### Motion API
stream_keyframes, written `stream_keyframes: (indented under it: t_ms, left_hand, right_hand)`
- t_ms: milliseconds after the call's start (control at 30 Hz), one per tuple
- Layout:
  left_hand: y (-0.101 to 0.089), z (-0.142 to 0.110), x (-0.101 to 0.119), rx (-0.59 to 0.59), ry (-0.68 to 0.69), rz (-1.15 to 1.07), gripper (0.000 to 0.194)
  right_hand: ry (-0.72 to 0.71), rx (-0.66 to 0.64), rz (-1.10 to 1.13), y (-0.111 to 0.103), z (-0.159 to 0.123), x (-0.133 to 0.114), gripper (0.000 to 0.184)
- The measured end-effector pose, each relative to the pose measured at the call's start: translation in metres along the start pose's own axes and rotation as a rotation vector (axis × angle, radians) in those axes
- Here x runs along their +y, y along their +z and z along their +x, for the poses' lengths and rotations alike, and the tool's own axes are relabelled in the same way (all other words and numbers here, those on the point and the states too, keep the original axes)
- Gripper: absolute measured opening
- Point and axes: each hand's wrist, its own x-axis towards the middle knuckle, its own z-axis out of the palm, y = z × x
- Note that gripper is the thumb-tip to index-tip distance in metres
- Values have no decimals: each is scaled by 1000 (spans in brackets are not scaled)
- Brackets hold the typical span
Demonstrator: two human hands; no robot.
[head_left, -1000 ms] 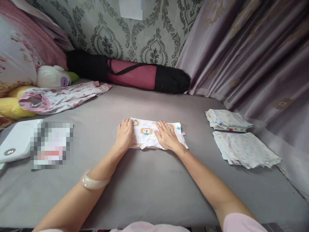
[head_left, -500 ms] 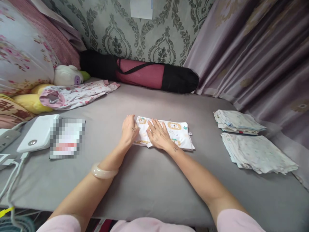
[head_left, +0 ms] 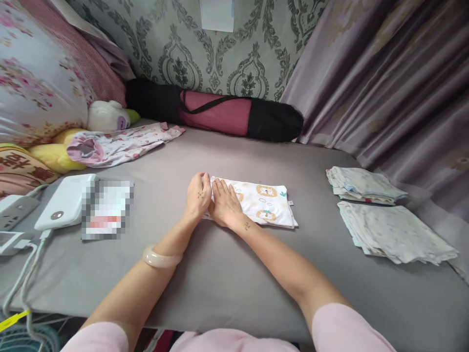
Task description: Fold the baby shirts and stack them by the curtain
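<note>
A folded white cloth [head_left: 273, 200] with an orange lion print lies flat on the grey sheet, a small tag poking out at its right end. My left hand [head_left: 199, 195] is at the cloth's left end, its fingers curled in against that edge; the fingertips are partly hidden. Lying flat on the cloth's left part is my right hand [head_left: 224, 203], palm down with the fingers stretched out. Its fingertips come close beside my left hand.
Two stacks of folded cloths, a farther one [head_left: 366, 185] and a nearer one [head_left: 395, 232], lie at the right. On the left are a white power bank [head_left: 66, 203], a power strip [head_left: 16, 212], a blurred-out packet [head_left: 108, 210] and a printed garment [head_left: 124, 144]. A long black-and-pink bag [head_left: 216, 112] lies along the wall.
My right hand has slid left across the cloth, from near its middle to beside my left hand. My left hand stays at the left edge. The view has shifted slightly.
</note>
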Motion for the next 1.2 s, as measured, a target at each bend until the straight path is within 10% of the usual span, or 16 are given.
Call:
stream_keyframes:
  t_ms: [200, 467, 867, 1200]
  left_hand:
    - [12, -9, 0, -74, 220, 28, 49]
    - [28, -35, 0, -243, 633, 517, 61]
    - [25, -32, 0, -454, 570, 744, 70]
    - [-2, -28, -33, -519, 462, 601, 75]
  right_hand:
    - [-34, -23, 144, -7, -1, 17, 61]
    - [290, 101, -113, -41, -52, 78, 59]
    - [309, 32, -112, -40, -78, 99, 60]
    - [-2, 36, 62, -56, -127, 116, 52]
